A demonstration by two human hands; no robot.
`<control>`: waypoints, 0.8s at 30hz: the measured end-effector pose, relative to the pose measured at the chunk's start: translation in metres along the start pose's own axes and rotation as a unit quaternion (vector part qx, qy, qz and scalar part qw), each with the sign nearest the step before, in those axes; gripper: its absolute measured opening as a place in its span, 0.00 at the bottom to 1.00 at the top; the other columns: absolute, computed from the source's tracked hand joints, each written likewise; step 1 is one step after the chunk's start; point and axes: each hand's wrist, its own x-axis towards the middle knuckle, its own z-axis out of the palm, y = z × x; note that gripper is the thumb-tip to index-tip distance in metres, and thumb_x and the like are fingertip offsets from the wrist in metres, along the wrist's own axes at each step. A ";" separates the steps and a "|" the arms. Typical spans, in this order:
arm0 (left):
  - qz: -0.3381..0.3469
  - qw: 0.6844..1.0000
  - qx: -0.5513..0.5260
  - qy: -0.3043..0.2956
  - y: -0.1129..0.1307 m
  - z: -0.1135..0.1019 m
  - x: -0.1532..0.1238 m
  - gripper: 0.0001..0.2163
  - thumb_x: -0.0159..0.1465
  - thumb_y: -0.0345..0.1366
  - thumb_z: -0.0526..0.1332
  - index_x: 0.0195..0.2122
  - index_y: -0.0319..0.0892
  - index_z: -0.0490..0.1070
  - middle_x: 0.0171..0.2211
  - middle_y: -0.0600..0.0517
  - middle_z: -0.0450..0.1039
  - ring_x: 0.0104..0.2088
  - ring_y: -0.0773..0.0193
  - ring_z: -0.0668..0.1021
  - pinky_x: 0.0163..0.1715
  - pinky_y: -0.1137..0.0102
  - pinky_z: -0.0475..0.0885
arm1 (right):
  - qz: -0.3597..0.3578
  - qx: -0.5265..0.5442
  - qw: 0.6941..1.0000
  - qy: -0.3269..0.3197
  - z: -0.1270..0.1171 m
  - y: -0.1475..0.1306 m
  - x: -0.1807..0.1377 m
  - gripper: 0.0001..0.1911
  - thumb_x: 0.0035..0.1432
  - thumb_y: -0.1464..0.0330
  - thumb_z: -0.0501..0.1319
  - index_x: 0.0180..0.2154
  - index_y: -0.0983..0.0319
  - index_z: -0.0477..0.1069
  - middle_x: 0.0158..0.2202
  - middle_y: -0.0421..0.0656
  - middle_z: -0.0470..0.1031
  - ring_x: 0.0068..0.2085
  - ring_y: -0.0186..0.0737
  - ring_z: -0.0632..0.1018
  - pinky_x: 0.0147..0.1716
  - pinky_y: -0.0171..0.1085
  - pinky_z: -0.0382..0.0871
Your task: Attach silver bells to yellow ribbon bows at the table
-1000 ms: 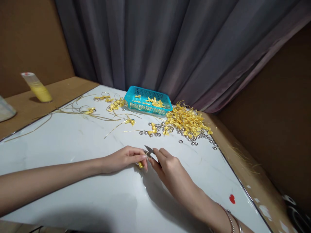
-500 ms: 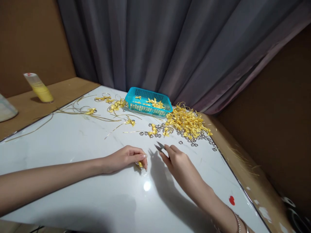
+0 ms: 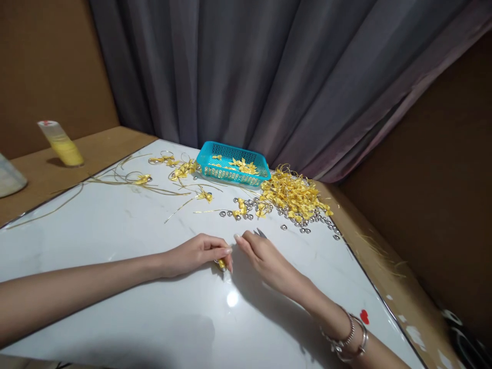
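Observation:
My left hand point(image 3: 205, 252) rests on the white tabletop, its thumb and fingers closed on a small yellow ribbon bow point(image 3: 222, 264). A bit of shiny metal shows beside the bow; the fingers cover the rest. Just to the right, my right hand point(image 3: 261, 253) is closed with thumb and forefinger pressed together, close to the left fingertips but apart from them. Small scissors point(image 3: 261, 233) are held in it, the grey blade tips showing past the knuckles and the rest hidden. Whether the fingertips also pinch something fine, I cannot tell.
A blue plastic basket point(image 3: 232, 177) with yellow bows stands at the back. Right of it lies a heap of yellow bows point(image 3: 294, 192), with metal rings point(image 3: 283, 227) scattered in front. Gold cords point(image 3: 154, 188) spread at the left, near a yellow spool point(image 3: 65, 148). A red heart point(image 3: 364, 316) marks the right side.
My right hand has moved left towards my left hand and turned, so its thumb and forefinger meet and the scissor blades point back behind the knuckles. The left hand stays put.

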 end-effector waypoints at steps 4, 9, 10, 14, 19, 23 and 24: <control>0.006 0.999 0.034 0.004 0.001 0.000 -0.001 0.15 0.64 0.42 0.54 0.29 0.38 0.74 0.31 0.50 0.75 0.34 0.64 0.73 0.39 0.70 0.66 | 0.015 0.142 0.989 -0.040 0.013 -0.006 0.008 0.22 0.66 0.58 0.43 0.23 0.61 0.56 0.20 0.35 0.61 0.24 0.32 0.64 0.25 0.31 0.58; 0.006 0.999 0.039 0.008 0.000 0.001 -0.001 0.14 0.64 0.43 0.54 0.32 0.39 0.75 0.33 0.50 0.75 0.36 0.63 0.74 0.41 0.69 0.66 | 0.024 0.135 0.991 -0.002 0.020 -0.004 0.010 0.22 0.65 0.60 0.46 0.20 0.62 0.59 0.18 0.36 0.62 0.22 0.30 0.64 0.23 0.30 0.58; 0.002 0.999 0.035 0.012 0.000 0.001 -0.001 0.14 0.64 0.43 0.55 0.34 0.39 0.75 0.36 0.49 0.76 0.38 0.62 0.74 0.43 0.69 0.66 | 0.029 0.125 0.992 0.015 0.017 -0.001 0.008 0.23 0.64 0.59 0.46 0.20 0.62 0.60 0.18 0.36 0.62 0.22 0.31 0.64 0.23 0.29 0.58; -0.019 0.999 0.025 0.041 0.001 0.001 0.000 0.14 0.63 0.45 0.55 0.35 0.41 0.75 0.48 0.46 0.73 0.49 0.56 0.72 0.50 0.66 0.64 | 0.087 0.032 0.987 0.130 -0.026 0.034 -0.016 0.23 0.62 0.56 0.47 0.21 0.61 0.62 0.17 0.37 0.62 0.21 0.32 0.64 0.22 0.31 0.56; -0.041 0.998 0.038 0.042 0.002 0.001 0.000 0.14 0.63 0.46 0.56 0.34 0.43 0.76 0.49 0.47 0.73 0.54 0.54 0.69 0.52 0.66 0.64 | 0.269 -0.161 0.901 0.300 -0.107 0.132 -0.070 0.17 0.57 0.62 0.53 0.18 0.60 0.59 0.16 0.40 0.61 0.20 0.35 0.61 0.22 0.35 0.48; -0.062 0.995 0.054 0.051 0.002 0.002 0.001 0.14 0.63 0.46 0.56 0.36 0.44 0.76 0.50 0.47 0.73 0.53 0.54 0.70 0.53 0.65 0.62 | 0.388 -0.226 0.845 0.291 -0.141 0.207 -0.102 0.17 0.57 0.66 0.54 0.17 0.62 0.63 0.17 0.43 0.66 0.22 0.38 0.67 0.21 0.35 0.51; -0.066 0.995 0.055 0.053 0.003 0.002 0.001 0.14 0.63 0.47 0.56 0.35 0.44 0.76 0.50 0.47 0.72 0.53 0.54 0.70 0.53 0.64 0.62 | 0.404 -0.230 0.842 0.272 -0.143 0.221 -0.106 0.17 0.58 0.67 0.54 0.19 0.63 0.66 0.19 0.43 0.68 0.23 0.37 0.68 0.21 0.34 0.55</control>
